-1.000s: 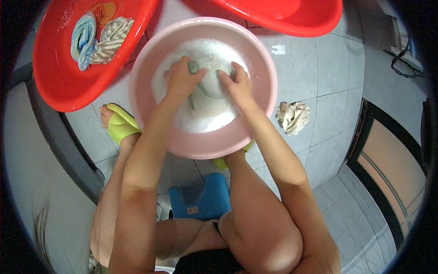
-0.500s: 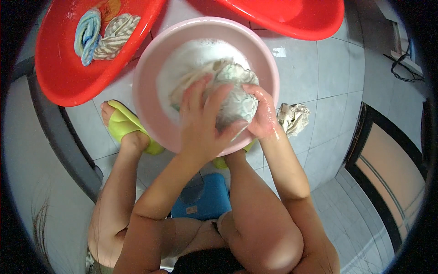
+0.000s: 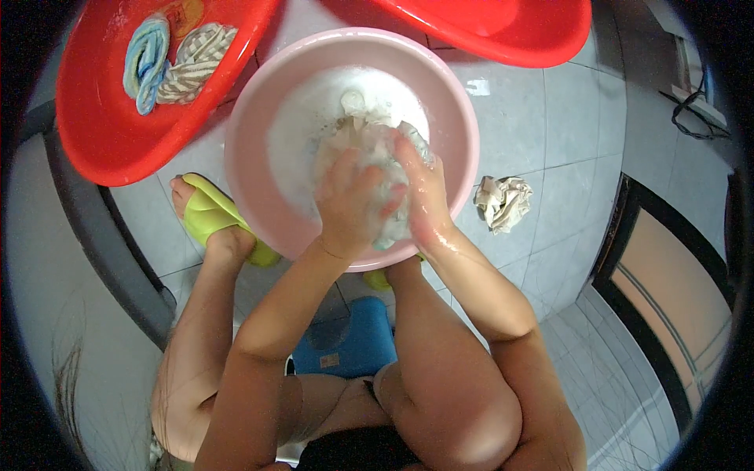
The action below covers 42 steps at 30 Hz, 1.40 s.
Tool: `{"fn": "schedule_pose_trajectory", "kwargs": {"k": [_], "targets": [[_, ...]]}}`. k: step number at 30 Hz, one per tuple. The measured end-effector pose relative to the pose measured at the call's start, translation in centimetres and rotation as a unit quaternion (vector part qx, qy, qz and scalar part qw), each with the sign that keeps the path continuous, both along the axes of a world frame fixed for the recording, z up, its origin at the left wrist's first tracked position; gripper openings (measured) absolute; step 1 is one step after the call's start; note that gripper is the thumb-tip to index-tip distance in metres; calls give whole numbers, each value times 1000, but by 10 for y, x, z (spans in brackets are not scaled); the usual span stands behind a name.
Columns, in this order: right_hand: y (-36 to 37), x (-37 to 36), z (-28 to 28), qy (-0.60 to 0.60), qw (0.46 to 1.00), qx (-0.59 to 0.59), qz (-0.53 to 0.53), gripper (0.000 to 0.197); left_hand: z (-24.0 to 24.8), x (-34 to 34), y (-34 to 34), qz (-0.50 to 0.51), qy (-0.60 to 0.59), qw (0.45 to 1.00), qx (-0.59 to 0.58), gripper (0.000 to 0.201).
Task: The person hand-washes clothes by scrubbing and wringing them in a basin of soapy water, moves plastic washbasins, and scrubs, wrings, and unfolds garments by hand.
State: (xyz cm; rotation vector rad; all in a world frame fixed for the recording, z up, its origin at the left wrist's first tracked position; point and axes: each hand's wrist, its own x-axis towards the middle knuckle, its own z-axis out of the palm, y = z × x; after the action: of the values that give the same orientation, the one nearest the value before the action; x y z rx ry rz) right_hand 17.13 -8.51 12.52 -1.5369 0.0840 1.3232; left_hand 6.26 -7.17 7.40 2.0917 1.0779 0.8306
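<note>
Cloth (image 3: 393, 226), pale and wet, is bunched between the person's two hands, over the near half of the pink basin (image 3: 463, 149). The left hand (image 3: 349, 196) lies on its left side, fingers bent over the folds; the right hand (image 3: 426, 192) presses along its right side, with lather on the wrist. Both are closed in around the bundle, with only a narrow space between them, filled by the cloth. Motion blur hides the exact set of the fingers. One crumpled part reaches past the fingertips toward the middle of the basin, where white suds (image 3: 310, 98) spread over the water.

Beyond the basin to the left is a red tub (image 3: 94, 125), holding a blue towel (image 3: 147, 63) and, right beside it, a twisted checked rag (image 3: 196, 63). Another red tub (image 3: 510, 35) shows at the top edge, right of centre. On the tiled floor (image 3: 510, 110), just right of the basin, lies a crumpled cream rag (image 3: 504, 202).

Below the basin, a blue stool (image 3: 349, 341) stands between the person's legs. A lime slipper (image 3: 210, 212) is on the left foot; its mate (image 3: 377, 279) is partly hidden under the basin's near edge.
</note>
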Motion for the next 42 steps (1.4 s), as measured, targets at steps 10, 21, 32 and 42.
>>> {"fn": "schedule_pose_trajectory", "kwargs": {"k": [10,21,32,42], "targets": [[-15,46,-77,-262,950,-84,147,59,-3,-20,51,50,152,948,-275,31],[-11,10,-153,-556,697,-47,450,63,-113,-15,64,-163,367,908,-123,49],[13,9,-133,-285,945,-66,146,68,-107,3,35,111,67,953,-275,52],[-1,4,-81,-255,926,239,140,39,1,11,11,-99,40,993,-48,27]]}}
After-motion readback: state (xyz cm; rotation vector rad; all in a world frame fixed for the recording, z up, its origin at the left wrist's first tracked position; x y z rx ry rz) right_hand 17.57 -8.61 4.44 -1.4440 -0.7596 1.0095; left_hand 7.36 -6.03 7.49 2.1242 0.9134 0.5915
